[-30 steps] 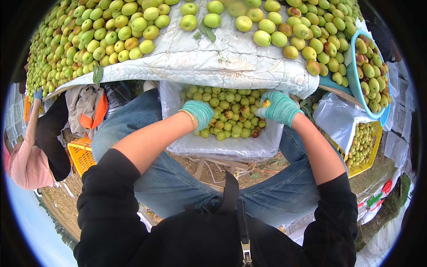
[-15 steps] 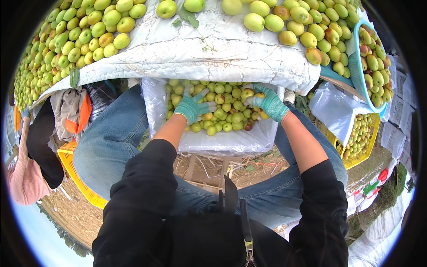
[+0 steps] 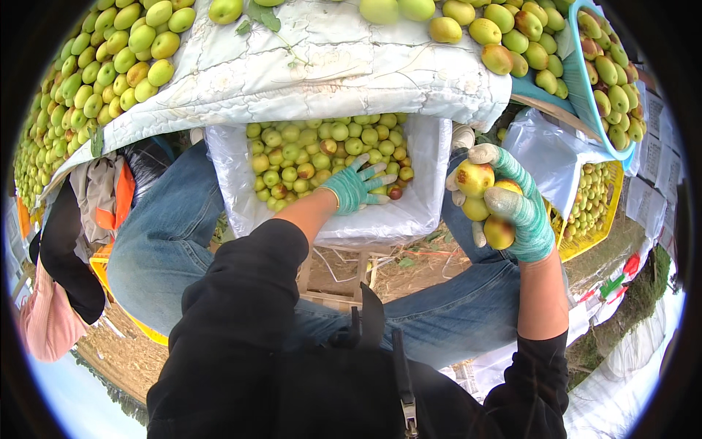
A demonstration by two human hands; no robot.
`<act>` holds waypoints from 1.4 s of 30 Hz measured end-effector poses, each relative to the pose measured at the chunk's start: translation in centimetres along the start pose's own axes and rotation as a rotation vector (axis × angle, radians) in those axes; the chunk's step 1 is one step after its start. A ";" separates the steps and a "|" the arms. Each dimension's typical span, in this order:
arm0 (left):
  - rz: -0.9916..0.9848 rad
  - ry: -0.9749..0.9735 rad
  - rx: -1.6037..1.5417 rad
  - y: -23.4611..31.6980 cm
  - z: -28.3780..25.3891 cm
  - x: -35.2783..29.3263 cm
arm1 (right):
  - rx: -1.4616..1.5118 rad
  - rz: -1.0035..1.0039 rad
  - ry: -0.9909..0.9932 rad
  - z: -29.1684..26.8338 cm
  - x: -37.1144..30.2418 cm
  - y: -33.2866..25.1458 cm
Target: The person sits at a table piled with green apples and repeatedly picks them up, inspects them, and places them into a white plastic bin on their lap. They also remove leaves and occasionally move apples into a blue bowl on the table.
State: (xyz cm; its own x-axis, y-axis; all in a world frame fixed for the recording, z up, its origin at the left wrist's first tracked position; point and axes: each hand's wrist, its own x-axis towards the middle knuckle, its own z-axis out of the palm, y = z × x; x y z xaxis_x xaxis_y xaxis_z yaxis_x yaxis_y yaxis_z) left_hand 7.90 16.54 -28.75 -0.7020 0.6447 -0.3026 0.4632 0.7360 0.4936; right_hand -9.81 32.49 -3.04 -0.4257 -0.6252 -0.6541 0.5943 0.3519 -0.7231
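A crate lined with clear plastic (image 3: pixel 430 164) stands between my knees, holding a layer of green jujubes (image 3: pixel 292 152), some with reddish-brown patches. My left hand (image 3: pixel 355 189), in a teal glove with whitish fingertips, lies on the fruit near the crate's right side, its fingers spread. Outside the crate, above my right thigh, my gloved right hand (image 3: pixel 523 208) is closed around several jujubes (image 3: pixel 475 178). These are yellow-green with brown blotches, and one at the bottom has a dark spot.
Beyond the crate a white quilted cloth (image 3: pixel 329 80) carries heaps of jujubes (image 3: pixel 121 66). At the right are a blue basket (image 3: pixel 579 80) of jujubes and a yellow crate (image 3: pixel 610 216) with more. Another person's pink sleeve (image 3: pixel 50 314) shows at the far left.
My right hand has left the crate, moving right and nearer with several jujubes in it. My left hand has shifted right across the fruit. The view has shifted slightly.
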 end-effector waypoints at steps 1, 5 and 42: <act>0.050 0.021 0.020 0.5 0.3 1.9 | 0.004 -0.029 0.048 -0.1 0.2 -0.3; -0.229 0.085 -0.012 3.6 0.5 8.6 | -0.068 -0.051 0.139 -0.5 1.0 -2.0; -0.341 1.141 -0.666 4.0 -23.4 -3.9 | -0.022 -0.149 -0.028 1.2 3.0 -2.2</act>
State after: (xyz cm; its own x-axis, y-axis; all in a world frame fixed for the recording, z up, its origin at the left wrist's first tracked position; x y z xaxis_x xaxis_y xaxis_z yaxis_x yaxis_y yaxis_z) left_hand -0.19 12.14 -6.48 -0.9309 -0.3133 0.1878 0.0601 0.3758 0.9248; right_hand -11.59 28.99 -3.18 -0.4892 -0.6905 -0.5329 0.5106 0.2686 -0.8168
